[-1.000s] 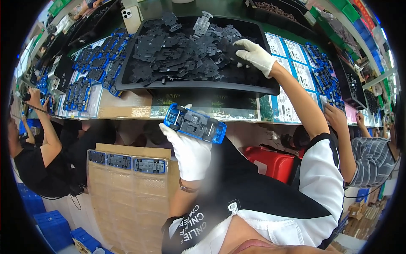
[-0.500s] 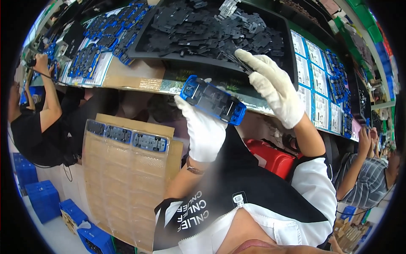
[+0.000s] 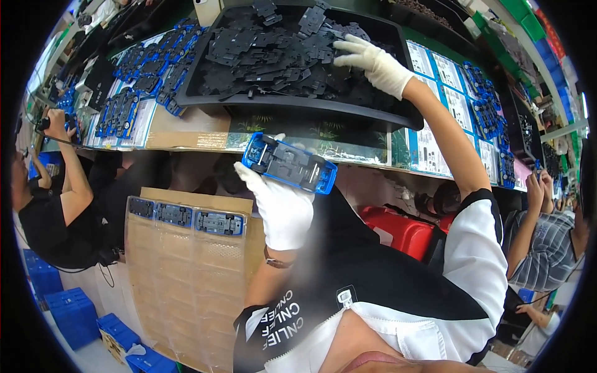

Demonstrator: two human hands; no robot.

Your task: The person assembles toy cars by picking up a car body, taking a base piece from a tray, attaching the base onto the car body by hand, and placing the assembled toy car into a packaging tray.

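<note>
My gloved left hand (image 3: 283, 208) holds a blue toy car (image 3: 289, 163) upside down, its dark underside and wheels facing up. The car is just short of the table's front edge. Farther off to the right, my gloved right hand (image 3: 376, 65) reaches over a large black tray (image 3: 298, 107) heaped with flat black car base plates (image 3: 261, 62). Its fingers are apart, and I see nothing held between them. The fingertips are close to the plates; whether they touch any, I cannot tell.
Blue cars (image 3: 119, 115) lie in rows left of the tray, and more blue cars (image 3: 488, 115) at the right. A clear-covered box (image 3: 189, 280) with several compartments stands at lower left, cars in its far row. Other people work on both sides. A red stool-like object (image 3: 398, 230) is beside me.
My right hand has moved away from the car, out over the heap in the tray, its arm stretching farther. My left hand still holds the car. The view has shifted slightly.
</note>
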